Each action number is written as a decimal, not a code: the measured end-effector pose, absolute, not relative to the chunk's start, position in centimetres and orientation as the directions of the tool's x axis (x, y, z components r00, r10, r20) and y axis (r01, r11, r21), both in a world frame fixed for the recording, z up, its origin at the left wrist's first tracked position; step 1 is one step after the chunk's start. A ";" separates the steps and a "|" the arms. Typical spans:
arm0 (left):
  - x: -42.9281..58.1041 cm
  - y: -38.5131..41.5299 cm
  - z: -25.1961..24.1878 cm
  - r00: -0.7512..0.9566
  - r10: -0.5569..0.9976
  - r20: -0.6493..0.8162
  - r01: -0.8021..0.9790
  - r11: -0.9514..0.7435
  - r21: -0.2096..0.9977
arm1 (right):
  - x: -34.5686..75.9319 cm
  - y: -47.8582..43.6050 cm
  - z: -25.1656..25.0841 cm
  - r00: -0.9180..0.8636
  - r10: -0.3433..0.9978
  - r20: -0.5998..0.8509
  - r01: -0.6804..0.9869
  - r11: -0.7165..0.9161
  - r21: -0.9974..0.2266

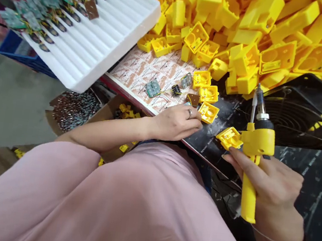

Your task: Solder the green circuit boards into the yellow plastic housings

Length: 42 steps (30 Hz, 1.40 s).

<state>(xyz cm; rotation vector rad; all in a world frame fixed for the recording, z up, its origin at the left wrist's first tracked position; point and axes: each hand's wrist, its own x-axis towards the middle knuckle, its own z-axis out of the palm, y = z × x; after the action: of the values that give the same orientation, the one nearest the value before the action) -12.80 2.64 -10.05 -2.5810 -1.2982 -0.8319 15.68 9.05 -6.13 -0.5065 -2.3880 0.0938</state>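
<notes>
My right hand [279, 183] is wrapped round a yellow soldering gun [261, 139], its metal tip pointing up and away from me. Its thumb and fingertip are at the edge of a small open yellow housing [230, 138]. Resting at the bench edge, my left hand [177, 122] has its fingers curled, and what they hold, if anything, is hidden. Beside those fingers stands another yellow housing [208, 113], part of a short row of them. A brown board piece [192, 99], a green circuit board [153, 88] and a small black part [176, 89] with wires lie just beyond.
A large heap of yellow housings [249, 33] fills the back. At left, a white grooved foam tray [110, 31] carries several wired circuit boards. A black fan-like frame [293, 110] stands at right. Below the bench, a carton [76, 111] holds small metal parts.
</notes>
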 end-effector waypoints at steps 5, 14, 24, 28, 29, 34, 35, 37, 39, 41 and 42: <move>-19.8 3.4 -7.6 0.270 0.867 0.418 0.894 -0.387 0.227 | 15.7 10.3 -8.0 -0.802 0.232 0.551 0.365 0.920 0.143; -22.9 2.6 -10.6 0.302 0.915 0.267 0.951 -0.310 -0.013 | 14.2 8.6 -10.5 -0.728 0.442 0.524 0.480 0.874 -0.071; -22.6 3.1 -10.6 0.268 0.932 0.244 0.934 -0.313 0.172 | 8.8 7.1 -12.0 -0.705 0.479 0.524 0.367 0.878 -0.309; -21.5 1.5 -10.2 0.229 0.876 0.424 0.869 -0.380 0.317 | 9.3 6.4 -12.2 -0.626 0.542 0.561 0.420 0.840 -0.343; -20.8 1.2 -10.2 0.227 0.872 0.434 0.835 -0.404 0.374 | 9.2 6.2 -12.3 -0.615 0.548 0.567 0.430 0.836 -0.340; -17.5 1.4 -10.4 0.234 0.927 0.293 0.754 -0.363 0.547 | 8.4 6.0 -11.6 -0.600 0.551 0.580 0.440 0.833 -0.336; -17.1 1.5 -10.4 0.232 0.936 0.266 0.764 -0.344 0.546 | 8.6 6.0 -11.3 -0.579 0.555 0.597 0.442 0.829 -0.342; -16.8 1.7 -10.3 0.232 0.942 0.243 0.774 -0.330 0.540 | 9.3 5.9 -10.4 -0.521 0.563 0.641 0.441 0.821 -0.363; -16.9 1.8 -10.2 0.248 0.940 0.235 0.772 -0.338 0.539 | 10.4 5.6 -9.6 -0.459 0.557 0.692 0.418 0.823 -0.385; -17.2 1.9 -10.1 0.271 0.934 0.230 0.771 -0.354 0.530 | 11.8 5.3 -9.1 -0.421 0.550 0.721 0.391 0.827 -0.403; -17.3 2.0 -10.0 0.283 0.932 0.228 0.772 -0.362 0.522 | 12.5 5.0 -8.9 -0.424 0.550 0.719 0.377 0.829 -0.412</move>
<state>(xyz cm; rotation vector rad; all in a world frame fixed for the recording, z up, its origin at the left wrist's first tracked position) -17.30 1.98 -10.03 -2.7491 -1.8989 -0.8890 12.50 5.01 -8.94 -0.6807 -2.0641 0.2313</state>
